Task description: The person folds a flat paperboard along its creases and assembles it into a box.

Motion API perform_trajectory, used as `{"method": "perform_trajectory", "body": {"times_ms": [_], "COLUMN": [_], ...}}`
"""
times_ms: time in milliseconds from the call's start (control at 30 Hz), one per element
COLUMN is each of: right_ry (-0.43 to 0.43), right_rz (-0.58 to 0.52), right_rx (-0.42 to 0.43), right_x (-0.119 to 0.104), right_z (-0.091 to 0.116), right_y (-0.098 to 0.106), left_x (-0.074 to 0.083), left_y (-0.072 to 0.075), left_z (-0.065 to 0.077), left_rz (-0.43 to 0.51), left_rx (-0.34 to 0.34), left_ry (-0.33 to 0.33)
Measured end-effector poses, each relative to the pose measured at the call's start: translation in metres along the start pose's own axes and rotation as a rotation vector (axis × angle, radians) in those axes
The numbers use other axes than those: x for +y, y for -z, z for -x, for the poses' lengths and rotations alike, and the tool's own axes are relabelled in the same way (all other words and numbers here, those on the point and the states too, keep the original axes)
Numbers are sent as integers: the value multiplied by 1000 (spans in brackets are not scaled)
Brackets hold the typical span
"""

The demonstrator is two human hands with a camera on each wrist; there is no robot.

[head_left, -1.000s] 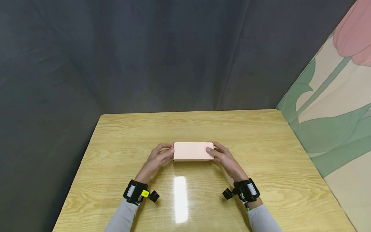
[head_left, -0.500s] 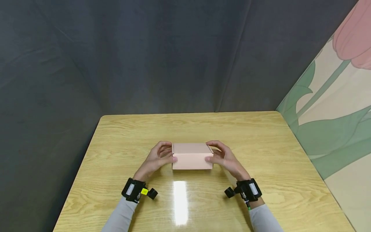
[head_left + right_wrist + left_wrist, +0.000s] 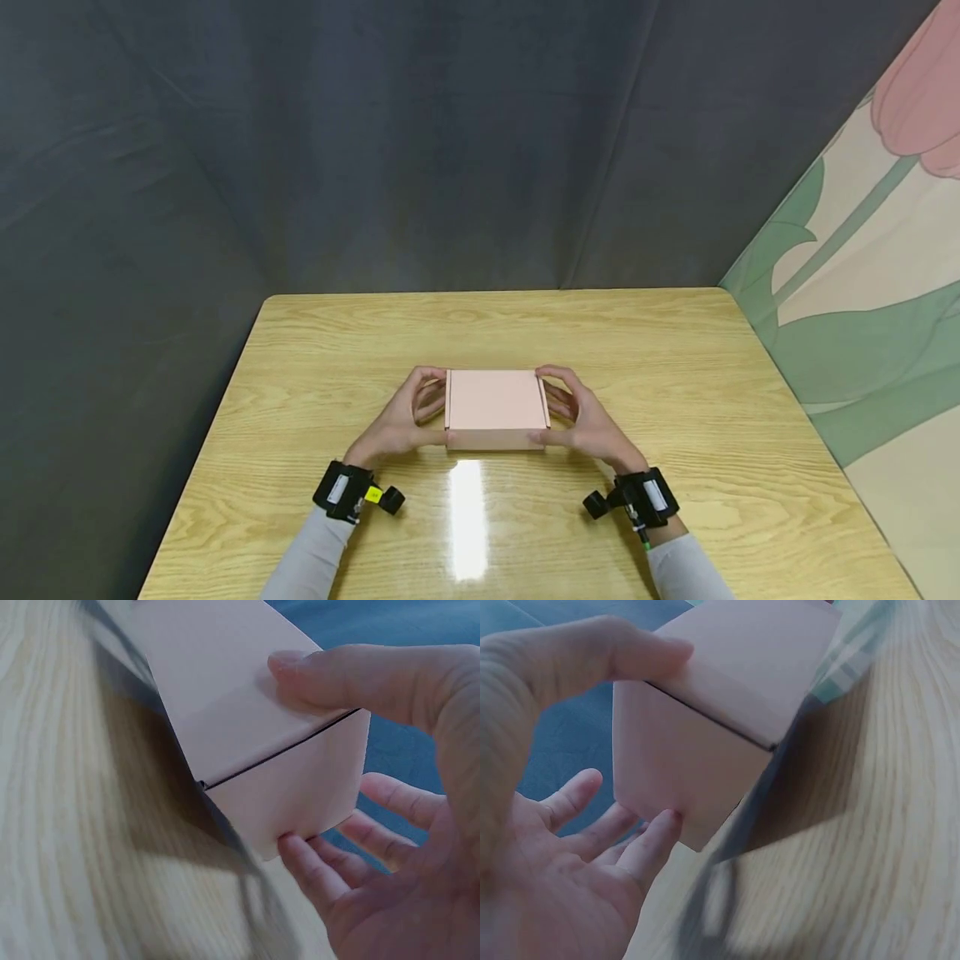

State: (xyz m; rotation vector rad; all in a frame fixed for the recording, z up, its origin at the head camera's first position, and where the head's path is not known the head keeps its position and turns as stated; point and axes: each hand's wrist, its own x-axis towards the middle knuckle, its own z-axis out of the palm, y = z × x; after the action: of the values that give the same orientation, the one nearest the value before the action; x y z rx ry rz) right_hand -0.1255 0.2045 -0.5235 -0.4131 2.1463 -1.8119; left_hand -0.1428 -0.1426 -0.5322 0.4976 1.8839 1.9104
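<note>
A small pale pink cardboard box point(image 3: 497, 400) is between my two hands in the middle of the head view, its broad face up and a narrow side towards me. My left hand point(image 3: 397, 423) grips its left end, thumb on the near side and fingers at the far part. At the right end my right hand point(image 3: 596, 423) holds it the same way. In the left wrist view, the box point(image 3: 697, 754) shows a dark seam along an edge, below the thumb. The right wrist view shows the box point(image 3: 292, 776) just above its shadow, with fingertips at the end panel.
The light wooden table point(image 3: 337, 333) reaches back to a dark curtain point(image 3: 450, 150). On the right hangs a cloth with a tulip pattern point(image 3: 862, 358). Each wrist wears a black camera mount, one on the left point(image 3: 347, 492) and one on the right point(image 3: 647, 497).
The box has turned in my hands: a narrow face was up at first, and now the broad face shows on top. Both thumbs have moved down and nearer to me with it.
</note>
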Motion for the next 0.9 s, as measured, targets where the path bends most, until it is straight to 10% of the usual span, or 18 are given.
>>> {"method": "perform_trajectory", "body": {"times_ms": [900], "right_ry": [64], "right_rz": [92], "right_rx": [-14], "right_x": [8], "right_z": [4], "right_y": [-9], "left_x": [-13], "left_y": [-2], "left_z": [7], "left_rz": [-35], "left_rx": [-33], "left_ry": [-35]}}
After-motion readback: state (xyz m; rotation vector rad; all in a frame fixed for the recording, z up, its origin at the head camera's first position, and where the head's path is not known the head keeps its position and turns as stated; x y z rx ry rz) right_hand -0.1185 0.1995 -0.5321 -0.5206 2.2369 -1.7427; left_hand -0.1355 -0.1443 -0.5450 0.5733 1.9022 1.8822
